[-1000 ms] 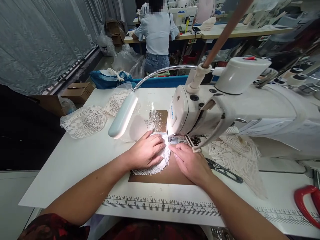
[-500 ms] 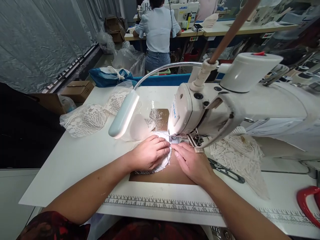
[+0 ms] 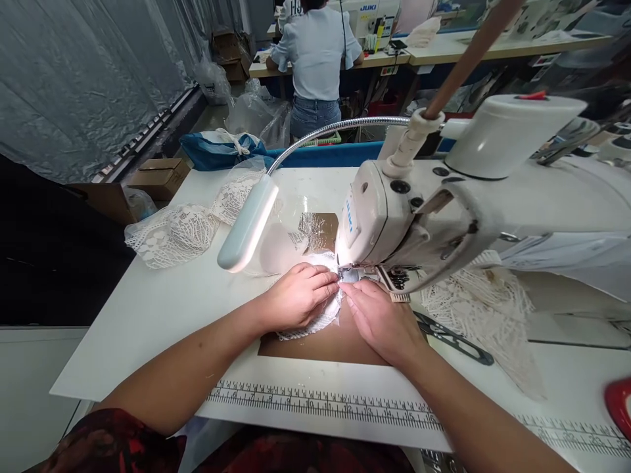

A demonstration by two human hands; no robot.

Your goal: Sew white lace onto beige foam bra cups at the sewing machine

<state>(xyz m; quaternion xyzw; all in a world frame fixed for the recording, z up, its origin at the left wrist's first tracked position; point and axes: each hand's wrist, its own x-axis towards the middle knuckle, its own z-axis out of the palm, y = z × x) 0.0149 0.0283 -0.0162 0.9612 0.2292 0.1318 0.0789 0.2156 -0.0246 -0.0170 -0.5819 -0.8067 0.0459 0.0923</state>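
Note:
A white lace piece lies on the brown bed plate under the needle of a white sewing machine. My left hand lies flat on the lace, fingers together and stretched toward the presser foot. On the other side, my right hand presses the lace edge down with its fingers extended, fingertips right at the foot. Neither hand wraps around anything.
A gooseneck lamp hangs over the table's left-middle. Lace pieces are piled at the back left and more lace at the right. Black scissors lie beside my right wrist. A red handle shows at the right edge. A person sits at another machine behind.
The lace has fed further under the foot, so less of it shows below my left hand. Both hands crept slightly toward the needle. The view shifted a little.

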